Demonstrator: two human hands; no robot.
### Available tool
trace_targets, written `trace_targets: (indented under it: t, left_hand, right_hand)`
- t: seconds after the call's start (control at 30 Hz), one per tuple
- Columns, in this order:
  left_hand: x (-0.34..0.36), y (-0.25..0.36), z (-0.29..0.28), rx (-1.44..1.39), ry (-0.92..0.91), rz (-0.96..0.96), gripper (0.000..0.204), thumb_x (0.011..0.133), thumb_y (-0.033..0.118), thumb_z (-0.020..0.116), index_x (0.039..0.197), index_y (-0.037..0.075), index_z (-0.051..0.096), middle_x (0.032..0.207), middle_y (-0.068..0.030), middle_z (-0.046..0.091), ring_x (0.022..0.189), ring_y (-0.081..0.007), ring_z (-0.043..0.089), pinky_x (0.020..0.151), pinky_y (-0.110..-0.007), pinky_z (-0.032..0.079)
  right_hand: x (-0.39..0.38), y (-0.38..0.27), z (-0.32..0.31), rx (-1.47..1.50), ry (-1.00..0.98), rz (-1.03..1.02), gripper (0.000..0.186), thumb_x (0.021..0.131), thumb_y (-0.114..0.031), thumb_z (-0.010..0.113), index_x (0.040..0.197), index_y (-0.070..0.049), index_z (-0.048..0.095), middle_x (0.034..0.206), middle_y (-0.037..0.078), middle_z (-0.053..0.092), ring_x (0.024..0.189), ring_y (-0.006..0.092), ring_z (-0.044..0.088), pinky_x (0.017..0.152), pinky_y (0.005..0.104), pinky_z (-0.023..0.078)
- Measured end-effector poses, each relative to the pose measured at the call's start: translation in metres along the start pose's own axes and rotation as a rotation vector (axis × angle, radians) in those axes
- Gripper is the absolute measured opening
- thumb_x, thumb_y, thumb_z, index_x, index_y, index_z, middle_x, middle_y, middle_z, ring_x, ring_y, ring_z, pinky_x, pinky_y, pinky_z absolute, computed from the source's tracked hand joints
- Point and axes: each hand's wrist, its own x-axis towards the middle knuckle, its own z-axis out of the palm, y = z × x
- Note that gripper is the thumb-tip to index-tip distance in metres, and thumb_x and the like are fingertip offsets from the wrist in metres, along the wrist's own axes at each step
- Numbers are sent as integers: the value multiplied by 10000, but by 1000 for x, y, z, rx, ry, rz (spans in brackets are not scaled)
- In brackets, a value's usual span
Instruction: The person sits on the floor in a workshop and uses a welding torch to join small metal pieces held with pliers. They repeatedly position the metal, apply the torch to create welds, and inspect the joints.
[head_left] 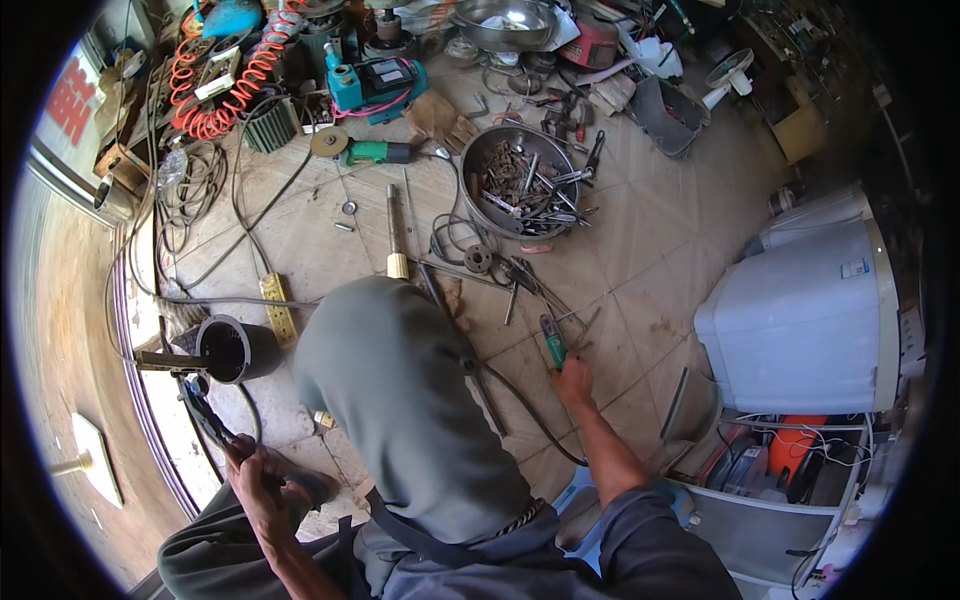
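Note:
My left hand, at lower left, is closed around dark pliers-like tool, whose upper end reaches a flat dark metal bar beside a black bucket; whether it grips the bar is unclear. My right hand is wrapped round a green-handled tool with a pale metal end, above the tiles near loose thin rods. Between my hands rises my bent leg in grey-green cloth, with a long dark bar and a black cable beside it.
Beyond lie a metal basin of tools, a green grinder, a teal pump, an orange coiled hose, cables and a yellow power strip. A white appliance and grey drawers stand right; a door threshold runs left.

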Motion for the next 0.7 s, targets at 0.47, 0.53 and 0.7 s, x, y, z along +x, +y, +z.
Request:
trace_targets:
  t: [0.47, 0.53, 0.7]
  left_hand:
    - [7, -12, 5, 295, -36, -48, 225, 764, 88, 602, 970, 11, 556, 792, -15, 535, 685, -120, 513, 643, -271, 447]
    - [3, -11, 4, 214, -174, -70, 223, 766, 76, 594, 976, 22, 540, 821, -27, 537, 705, -128, 525, 650, -280, 449]
    - [-8, -7, 6, -316, -516, -131, 415, 767, 114, 556, 1167, 19, 500, 938, -82, 551, 803, -206, 546, 751, -378, 455]
  right_hand:
    - [50, 10, 5, -134, -182, -151, 238, 839, -57, 717, 1047, 50, 673, 1015, 261, 708, 959, 344, 705, 808, 453, 524]
    - [68, -9, -19, 195, 101, -373, 187, 895, -30, 638, 1042, 83, 655, 1020, 250, 704, 928, 372, 685, 813, 434, 522]
    - [15, -220, -195, 613, 356, -661, 215, 979, -99, 627, 1118, 66, 618, 962, 105, 678, 889, 184, 630, 822, 329, 511]
